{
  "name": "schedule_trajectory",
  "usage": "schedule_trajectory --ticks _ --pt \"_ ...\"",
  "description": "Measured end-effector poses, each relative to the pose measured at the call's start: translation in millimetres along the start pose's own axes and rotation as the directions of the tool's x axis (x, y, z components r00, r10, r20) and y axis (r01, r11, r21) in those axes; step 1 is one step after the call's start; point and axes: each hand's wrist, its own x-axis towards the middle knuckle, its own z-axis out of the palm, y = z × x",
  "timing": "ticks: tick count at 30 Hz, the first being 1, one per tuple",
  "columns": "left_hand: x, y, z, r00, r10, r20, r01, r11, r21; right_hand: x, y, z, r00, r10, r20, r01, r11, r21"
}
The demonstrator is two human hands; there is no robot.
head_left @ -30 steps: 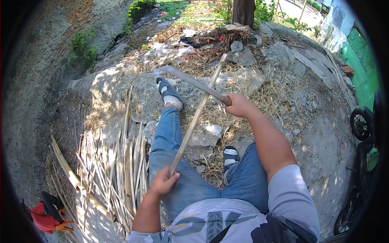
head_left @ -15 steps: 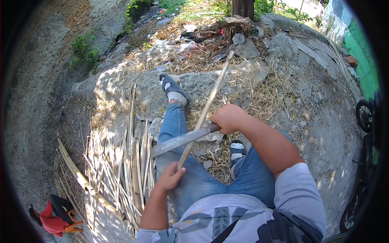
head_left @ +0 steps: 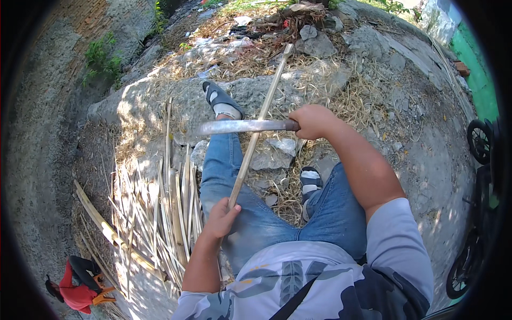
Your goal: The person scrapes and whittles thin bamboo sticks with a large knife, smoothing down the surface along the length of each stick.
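My left hand [head_left: 221, 218] grips the near end of a long pale bamboo strip [head_left: 248, 154] above my left thigh. The strip slants away from me, its far end reaching over the concrete slab. In my right hand [head_left: 314, 122] is the handle of a machete [head_left: 250, 126], fingers wrapped round it. The grey blade points left and lies across the strip beyond its middle, above my left shin. The blade is somewhat blurred, and whether its edge touches the strip I cannot tell.
Many split bamboo strips [head_left: 152, 208] lie on the ground left of my leg, with a thicker bamboo pole [head_left: 114, 242] beside them. Curly shavings [head_left: 349, 112] cover the ground ahead. A person in red [head_left: 77, 290] sits at the lower left. Wheels [head_left: 480, 140] stand at the right.
The machete has moved away from me along the strip, its blade turning from slanted to nearly level. My left hand keeps hold of the strip, which now stands slightly steeper.
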Motion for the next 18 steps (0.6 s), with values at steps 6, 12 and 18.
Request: schedule_trajectory --ticks 6,12,18 --pt "-3.1 -6.8 2.4 0.998 0.039 -0.044 -0.036 0.997 0.070 1.6 -26.8 9.0 0.975 -0.224 0.005 0.224 0.971 -0.090" --pt "-4.8 2.7 4.8 0.998 -0.024 -0.051 0.021 0.998 -0.058 17.2 61.4 7.8 0.924 0.327 -0.200 -0.225 0.885 0.409" --pt "-7.2 14.7 3.1 0.994 -0.110 -0.002 0.108 0.981 -0.162 0.7 25.3 -1.6 0.955 0.175 -0.241 -0.129 0.972 0.196"
